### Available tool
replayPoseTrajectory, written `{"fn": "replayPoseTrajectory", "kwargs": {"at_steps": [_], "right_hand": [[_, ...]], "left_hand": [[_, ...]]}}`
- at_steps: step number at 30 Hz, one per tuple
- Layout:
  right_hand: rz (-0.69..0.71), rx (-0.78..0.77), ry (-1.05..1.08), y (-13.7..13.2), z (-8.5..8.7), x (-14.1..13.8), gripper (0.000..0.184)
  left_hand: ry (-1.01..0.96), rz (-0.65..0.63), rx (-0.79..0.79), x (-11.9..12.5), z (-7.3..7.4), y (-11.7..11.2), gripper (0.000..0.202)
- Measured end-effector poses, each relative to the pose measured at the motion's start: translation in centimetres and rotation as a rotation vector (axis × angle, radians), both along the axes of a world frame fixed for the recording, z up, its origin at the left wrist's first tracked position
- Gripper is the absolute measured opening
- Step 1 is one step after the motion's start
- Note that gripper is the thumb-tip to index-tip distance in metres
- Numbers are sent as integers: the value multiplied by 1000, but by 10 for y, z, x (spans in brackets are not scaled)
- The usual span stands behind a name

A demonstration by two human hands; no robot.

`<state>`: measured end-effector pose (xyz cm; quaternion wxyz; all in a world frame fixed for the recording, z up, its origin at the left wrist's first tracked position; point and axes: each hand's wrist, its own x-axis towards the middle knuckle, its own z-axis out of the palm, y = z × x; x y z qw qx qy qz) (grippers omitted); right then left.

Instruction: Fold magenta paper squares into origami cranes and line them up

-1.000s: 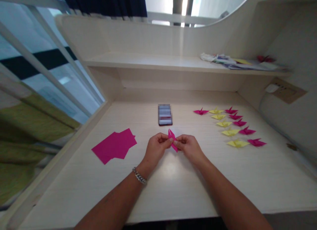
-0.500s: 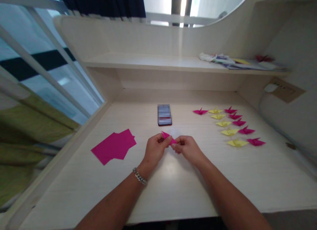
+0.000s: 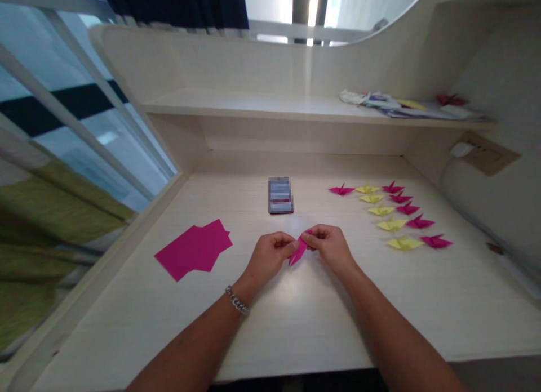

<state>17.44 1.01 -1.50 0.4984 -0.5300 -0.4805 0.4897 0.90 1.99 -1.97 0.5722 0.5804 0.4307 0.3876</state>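
A folded pink origami paper (image 3: 299, 252) is held between my two hands over the middle of the desk. My left hand (image 3: 273, 254) pinches its left edge with thumb and fingers. On the other side, my right hand (image 3: 329, 245) grips the upper right part of it. The paper is narrow and slants, with its pointed lower end toward me; my fingers hide some of its folds. To the left lie several overlapping pink paper sheets (image 3: 192, 250), flat on the desk.
On the right stand rows of folded cranes, yellow (image 3: 404, 244) and pink (image 3: 437, 242). A phone (image 3: 280, 196) lies beyond my hands. Papers (image 3: 406, 106) rest on the shelf (image 3: 253, 107). A cable (image 3: 465, 212) runs from the wall socket (image 3: 490, 152). White bars (image 3: 80, 88) flank the desk's left side.
The folded pink paper has been turned: its point faced up and left, and now an end points down toward me. My right hand has shifted slightly up and right.
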Motion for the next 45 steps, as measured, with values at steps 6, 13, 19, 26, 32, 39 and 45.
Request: {"fn": "replayPoseTrajectory", "kwargs": {"at_steps": [6,13,19,26,32,39,45], "right_hand": [[-39,-12,133,0,-1,-8,33],[-28,-11,127,-3,-1,-17,28],[-19,-30,149,-3,-1,-16,23],[-11,-32,192,-4,1,-16,24],[22,-47,190,-5,5,-13,22],[119,-95,214,-5,8,-8,23],[107,-153,310,-6,8,-6,22]], "left_hand": [[-34,97,13,0,-1,1,20],[-150,228,-29,2,-1,2,21],[-216,229,-30,3,0,-1,27],[-153,200,-5,0,2,0,25],[-42,131,27,-4,6,1,19],[-67,24,-33,-7,9,2,16],[-105,-8,-89,-8,12,2,16]]}}
